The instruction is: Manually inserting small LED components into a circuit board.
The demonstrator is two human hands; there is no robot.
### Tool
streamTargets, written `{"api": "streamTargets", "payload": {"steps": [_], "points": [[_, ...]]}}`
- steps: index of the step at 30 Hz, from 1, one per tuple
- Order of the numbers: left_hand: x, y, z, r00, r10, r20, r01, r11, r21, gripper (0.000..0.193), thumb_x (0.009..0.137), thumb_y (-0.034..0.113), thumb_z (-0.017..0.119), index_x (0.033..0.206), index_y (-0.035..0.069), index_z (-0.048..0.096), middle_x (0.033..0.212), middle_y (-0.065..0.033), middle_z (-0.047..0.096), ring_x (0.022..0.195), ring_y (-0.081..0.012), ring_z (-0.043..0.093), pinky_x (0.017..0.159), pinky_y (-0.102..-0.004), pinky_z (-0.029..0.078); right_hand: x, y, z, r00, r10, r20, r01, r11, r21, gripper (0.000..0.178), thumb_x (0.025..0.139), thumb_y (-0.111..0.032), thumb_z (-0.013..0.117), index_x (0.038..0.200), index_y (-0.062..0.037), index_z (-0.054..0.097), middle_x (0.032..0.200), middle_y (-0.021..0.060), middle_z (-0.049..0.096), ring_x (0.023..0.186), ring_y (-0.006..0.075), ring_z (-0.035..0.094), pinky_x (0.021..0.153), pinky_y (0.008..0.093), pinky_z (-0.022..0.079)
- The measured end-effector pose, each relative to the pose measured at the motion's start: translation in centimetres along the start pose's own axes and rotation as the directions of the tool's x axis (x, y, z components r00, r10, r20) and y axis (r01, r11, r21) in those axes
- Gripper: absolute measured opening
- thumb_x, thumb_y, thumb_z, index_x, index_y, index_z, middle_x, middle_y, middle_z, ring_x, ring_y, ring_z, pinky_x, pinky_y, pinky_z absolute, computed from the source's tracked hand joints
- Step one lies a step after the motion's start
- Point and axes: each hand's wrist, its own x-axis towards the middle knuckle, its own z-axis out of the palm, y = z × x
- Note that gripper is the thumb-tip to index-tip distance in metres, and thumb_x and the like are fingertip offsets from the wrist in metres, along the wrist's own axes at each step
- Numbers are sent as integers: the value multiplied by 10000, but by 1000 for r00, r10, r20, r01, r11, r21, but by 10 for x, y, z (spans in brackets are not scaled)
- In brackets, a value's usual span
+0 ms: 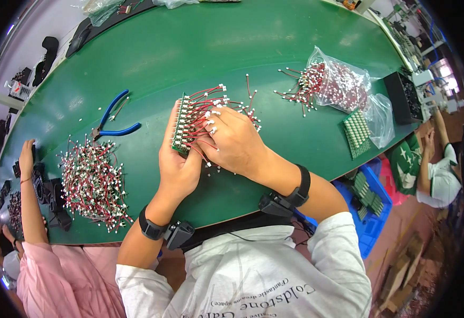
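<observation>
Upright in my left hand (pixel 176 167) is a green circuit board panel (pixel 179 127), its long edge running away from me. A row of short red wires (pixel 203 99) with white plugs sticks out from the panel's right side. My right hand (pixel 237 139) is closed beside it, fingers curled over some of these wires and their plugs. The exact spot its fingertips pinch is hidden behind the knuckles. Several loose red wires (pixel 251 100) lie on the table just past my right hand.
Left of my hands are blue-handled cutters (pixel 116 131) and a large heap of wired pieces (pixel 91 183). To the right are a clear bag of red wires (pixel 343 87), another board panel (pixel 356 134), a black bin (pixel 401 98) and a blue crate (pixel 372 225). A co-worker's arm (pixel 30 196) rests at left.
</observation>
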Motion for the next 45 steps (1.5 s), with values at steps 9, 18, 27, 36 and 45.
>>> {"api": "streamTargets", "payload": {"steps": [9,18,27,36,45], "points": [[-2,3,-5,1000,4,29,-4,1000,15,653,882,-106,459,1497,-50,244,1368,-143,512,1219,-170,526,1044,-311,400,1,1,-4,1000,4,15,-5,997,80,230,668,-69,753,860,-5,645,829,124,645,764,319,619,667,404,523],[-4,9,-7,999,-4,39,3,1000,29,646,871,-100,468,1488,-45,284,1332,-148,557,1174,-162,556,1014,-307,426,-3,-3,-10,997,7,77,-13,997,79,206,733,-75,691,902,31,641,913,182,659,902,349,644,855,413,538],[-7,6,-3,997,60,-48,-58,998,28,592,926,-49,545,1467,-66,303,1337,-136,554,1163,-164,560,998,-299,440,3,3,-6,996,-76,-51,83,986,141,213,686,-27,713,868,9,607,803,132,597,739,307,608,679,399,528],[-4,7,-4,999,39,-21,-38,997,61,609,890,-80,533,1458,-77,313,1280,-127,583,1120,-152,576,981,-289,450,1,7,-7,1000,-6,-20,9,982,186,290,632,2,739,897,17,622,780,129,602,708,321,599,642,410,516],[-4,8,-1,998,65,-26,-63,995,76,623,873,-115,514,1463,-64,319,1307,-132,571,1143,-153,571,994,-299,445,2,6,-9,999,-27,43,21,993,113,295,644,-38,746,917,-4,639,867,122,658,842,323,642,763,406,544]]}}
